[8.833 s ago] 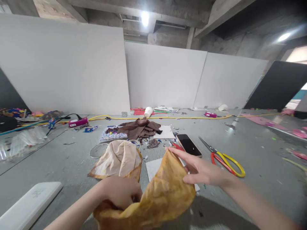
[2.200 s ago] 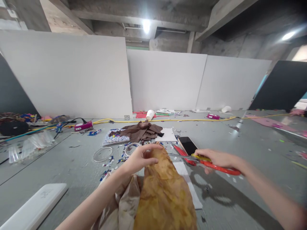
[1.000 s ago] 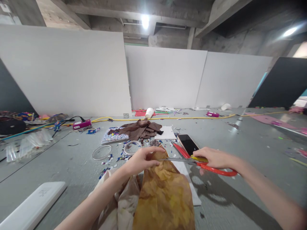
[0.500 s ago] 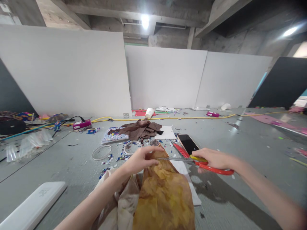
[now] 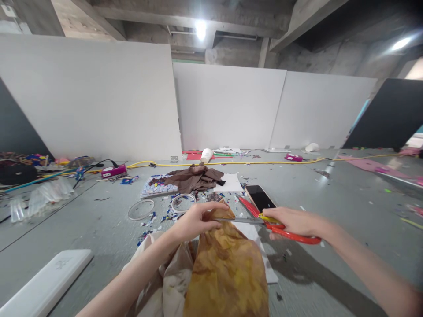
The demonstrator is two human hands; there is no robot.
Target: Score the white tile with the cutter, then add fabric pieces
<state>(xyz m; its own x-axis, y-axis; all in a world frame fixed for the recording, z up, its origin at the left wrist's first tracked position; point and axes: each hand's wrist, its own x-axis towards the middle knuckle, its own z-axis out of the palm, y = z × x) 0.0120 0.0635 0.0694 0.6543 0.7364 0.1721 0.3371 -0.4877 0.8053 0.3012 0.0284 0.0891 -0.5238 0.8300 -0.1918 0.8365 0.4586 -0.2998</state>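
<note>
Mottled yellow-brown cloth [image 5: 228,273] stretches from the lower edge up to my hands. My left hand [image 5: 198,220] pinches its narrow far end between thumb and fingers. My right hand [image 5: 291,220] grips scissors [image 5: 294,234] with red and yellow handles. Their blades point left and lie across the cloth just beside my left thumb; part of the cloth is beyond them. Whitish cloth [image 5: 176,281] bunches under my left forearm. A white sheet [image 5: 262,257] lies partly beneath the yellow-brown cloth. Red zigzag-edged blades or a similar toothed tool [image 5: 248,206] rest behind the scissors.
A phone [image 5: 259,197] lies beyond my right hand. Brown fabric [image 5: 196,178], two rings [image 5: 141,210] and scattered scraps are on the grey floor. A white slab-like device [image 5: 49,281] sits at lower left. A yellow cable [image 5: 251,163] runs along white panels [image 5: 228,110].
The scissors blades have moved slightly left and closed further across the cloth near my left thumb. My left hand keeps its hold almost in place.
</note>
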